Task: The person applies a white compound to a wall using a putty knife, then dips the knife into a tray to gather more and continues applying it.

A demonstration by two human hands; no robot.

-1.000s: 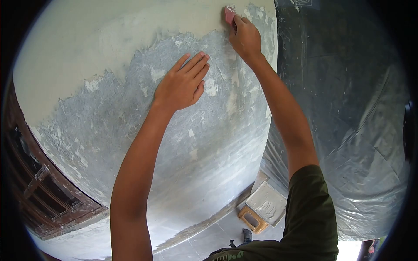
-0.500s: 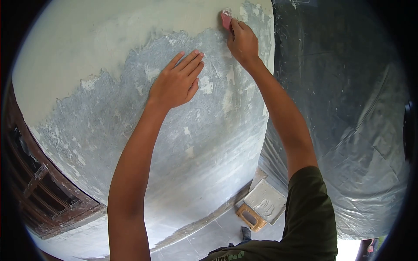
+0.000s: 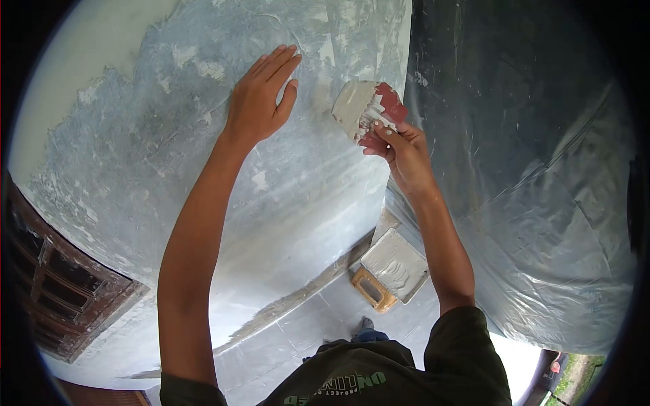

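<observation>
Right hand [image 3: 409, 155] pinches the scraper [image 3: 391, 100] between thumb and fingers, putty [image 3: 353, 108] on it beyond the fingertips; left hand [image 3: 259, 101], fingers extended and holding nothing, lies at the wall [image 3: 291, 203]; tray [image 3: 416, 287] below the right fingers.

The right grip [image 3: 409, 159] hides the near end of the red scraper [image 3: 372, 113], and the left grip [image 3: 258, 103] has its palm turned out of sight towards the wall [image 3: 305, 176], so whether it presses flat cannot be told. The top edge crops the wall, the bottom edge cuts off the shirt [image 3: 352, 362], and darkness at the sides swallows the outer parts of the window frame [image 3: 116, 294] and plastic sheet [image 3: 542, 237]. A reddish thing [image 3: 555, 367] at lower right is too small to identify.
</observation>
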